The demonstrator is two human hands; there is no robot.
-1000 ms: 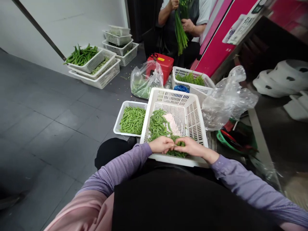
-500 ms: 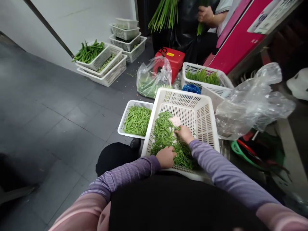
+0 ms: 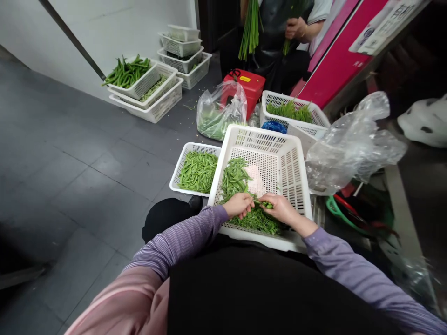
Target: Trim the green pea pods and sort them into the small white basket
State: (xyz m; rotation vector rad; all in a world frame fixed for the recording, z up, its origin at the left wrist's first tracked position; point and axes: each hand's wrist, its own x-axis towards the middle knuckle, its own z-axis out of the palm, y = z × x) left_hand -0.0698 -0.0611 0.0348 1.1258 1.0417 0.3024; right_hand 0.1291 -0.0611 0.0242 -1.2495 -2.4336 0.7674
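Over a large white basket (image 3: 303, 186) my two hands meet. My right hand (image 3: 283, 209) is closed around green pods (image 3: 267, 204), some showing between its fingers. Fingers pinched, my left hand (image 3: 240, 204) grips the thin end of a green pod (image 3: 256, 202) that spans the gap to the right hand. Below them lies a heap of fine green trimmings (image 3: 260, 221). A pile of loose green pods (image 3: 234, 176) rests farther back in the same basket, partly hidden by my left hand. To the left, a small white basket (image 3: 173, 182) is full of green pods (image 3: 198, 171).
Behind stand a clear plastic bag (image 3: 221, 109) with greens, a red container (image 3: 254, 88) and a white basket (image 3: 316, 128) of cut greens. Stacked baskets (image 3: 164, 104) line the wall. A large clear bag (image 3: 349, 144) lies right. Another person's hand (image 3: 295, 29) holds long green stalks.
My left hand has risen from the trimmings to meet my right hand. My right hand has drawn back towards me with pods in it. The other person's stalk bundle has swung.
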